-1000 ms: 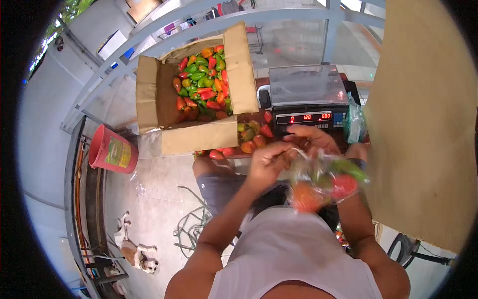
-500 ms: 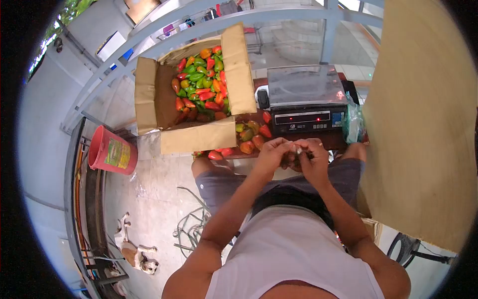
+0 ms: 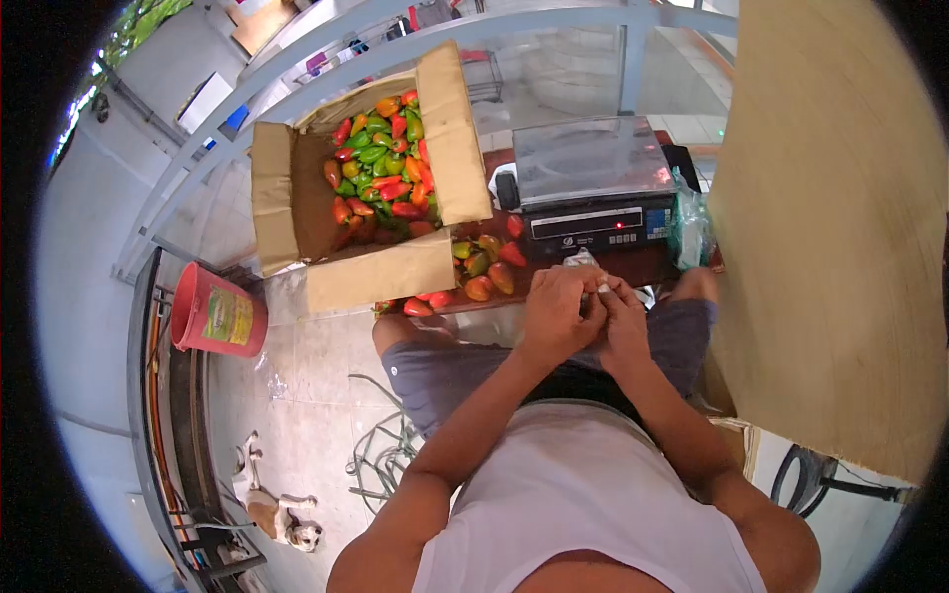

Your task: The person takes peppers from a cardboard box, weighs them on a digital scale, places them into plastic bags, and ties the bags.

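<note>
My left hand [image 3: 563,314] and my right hand [image 3: 623,318] meet above my lap, their fingers curled and pinched together. A small white bit shows between the fingertips. Crinkled, whitish plastic [image 3: 580,258] sticks out just beyond my knuckles and looks like part of a plastic bag held by both hands; most of it is hidden under them. Left of my hands, several red, orange and green peppers [image 3: 478,288] lie loose on the dark red bench [image 3: 554,280]. Beyond my hands stands a digital scale [image 3: 593,176] with a bare metal pan.
An open cardboard box [image 3: 381,272] of peppers stands at the left back. A greenish plastic bag [image 3: 689,232] lies beside the scale. A tall wooden board [image 3: 830,237] rises at right. On the floor at left are a red bucket [image 3: 198,306], a hose [image 3: 381,460] and a dog [image 3: 277,514].
My hands have turned and drawn closer together, with my left hand now covering the reddish-brown thing seen between them. Whitish plastic now shows past my knuckles. The whole view has shifted slightly.
</note>
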The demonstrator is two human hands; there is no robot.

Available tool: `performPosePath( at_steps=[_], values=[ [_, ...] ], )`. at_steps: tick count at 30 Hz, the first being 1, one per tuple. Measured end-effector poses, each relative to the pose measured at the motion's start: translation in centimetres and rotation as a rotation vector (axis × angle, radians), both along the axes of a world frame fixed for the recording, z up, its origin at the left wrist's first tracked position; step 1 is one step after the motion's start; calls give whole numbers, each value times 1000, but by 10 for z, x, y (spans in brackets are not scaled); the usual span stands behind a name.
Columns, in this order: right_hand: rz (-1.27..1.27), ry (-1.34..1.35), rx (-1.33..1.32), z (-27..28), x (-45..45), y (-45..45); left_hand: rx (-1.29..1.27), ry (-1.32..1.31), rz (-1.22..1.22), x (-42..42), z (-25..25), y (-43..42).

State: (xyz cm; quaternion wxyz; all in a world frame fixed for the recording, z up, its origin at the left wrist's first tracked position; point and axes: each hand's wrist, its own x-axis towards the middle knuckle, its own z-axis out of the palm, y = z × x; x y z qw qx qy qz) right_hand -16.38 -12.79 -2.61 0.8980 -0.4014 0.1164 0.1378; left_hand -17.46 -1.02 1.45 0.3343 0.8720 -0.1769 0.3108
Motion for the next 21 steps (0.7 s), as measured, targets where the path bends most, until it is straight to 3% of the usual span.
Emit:
performPosePath(
  at_steps=[3, 6, 9, 12, 15, 18, 21],
  values=[
    [234, -120, -223, -5, 1, -31, -172, 45, -54, 2, -17, 4],
    [545, -17, -25, 10, 9, -61, -378, 260, -173, -4, -24, 2],
    [567, 98, -207, 28, 5, -63, -198, 241, -191, -18, -8, -4],
    [461, -100, -389, 33, -5, -60, -49, 149, -219, -22, -8, -3],
    [317, -311, -419, 11, -3, -53, -95, 195, -204, -22, -12, -2],
    [394, -429, -418, -1, 5, -53, -707, 388, -167, -6, -44, -1],
    [418, -734, -582, 18, -3, -58, -890, 377, -82, -5, -51, 4]
  ],
)
